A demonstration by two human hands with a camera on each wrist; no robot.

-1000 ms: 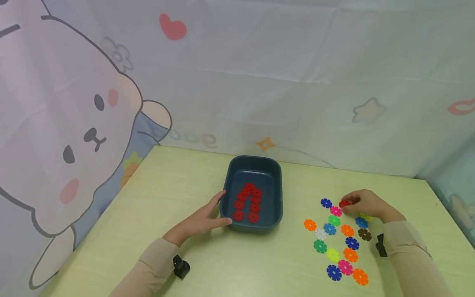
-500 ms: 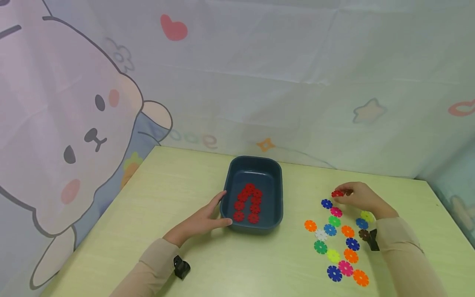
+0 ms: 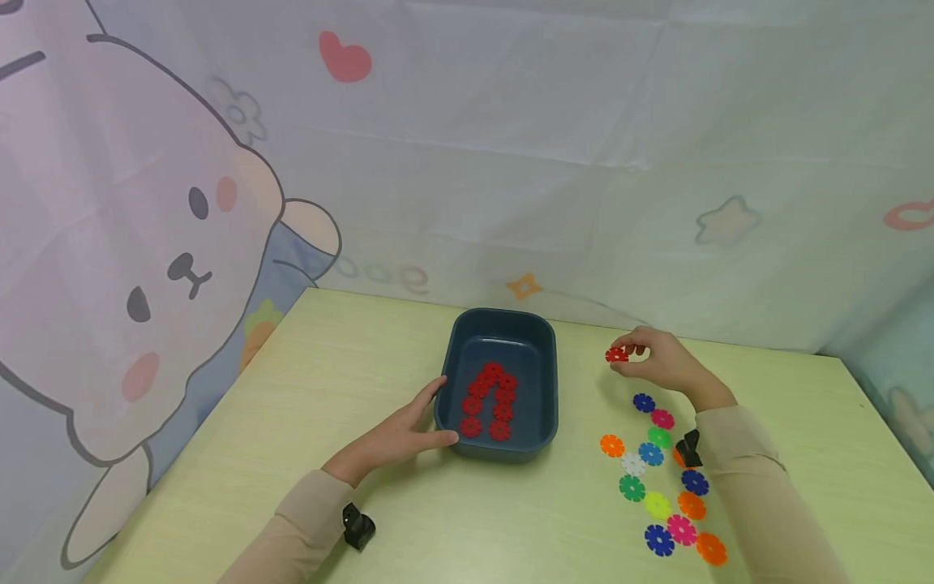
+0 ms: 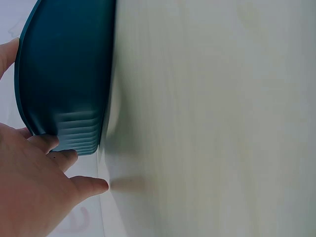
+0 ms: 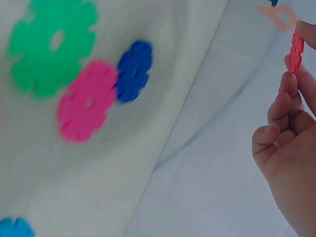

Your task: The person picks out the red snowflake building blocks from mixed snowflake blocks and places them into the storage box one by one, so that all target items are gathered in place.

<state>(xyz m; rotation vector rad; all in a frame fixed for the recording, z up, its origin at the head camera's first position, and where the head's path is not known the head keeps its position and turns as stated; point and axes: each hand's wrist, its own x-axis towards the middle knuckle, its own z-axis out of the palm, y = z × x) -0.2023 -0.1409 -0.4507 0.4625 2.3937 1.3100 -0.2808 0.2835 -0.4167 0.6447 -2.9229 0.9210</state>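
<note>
A dark blue-grey plastic bin [image 3: 511, 332] stands on the table with several red flower-shaped discs [image 3: 503, 412] inside. My left hand [image 3: 400, 434] holds its near left corner, thumb at the rim and fingers along the outer wall; the left wrist view shows the fingertips at the ridged side [image 4: 79, 131]. Between thumb and fingers, my right hand [image 3: 664, 365] pinches another red flower-shaped disc [image 3: 616, 355], raised above the table to the right of the bin. In the right wrist view this disc [image 5: 296, 51] is seen nearly edge-on.
Several flower-shaped discs in mixed colours, such as an orange one [image 3: 612, 445] and a dark blue one [image 3: 659, 539], lie on the right of the table. My right forearm covers part of that group. A printed cloth [image 3: 511, 162] hangs behind the table [image 3: 350, 341].
My right hand has lifted the red disc from among the coloured discs and carried it left and away from me, towards the bin. My left hand has stayed at the bin's corner.
</note>
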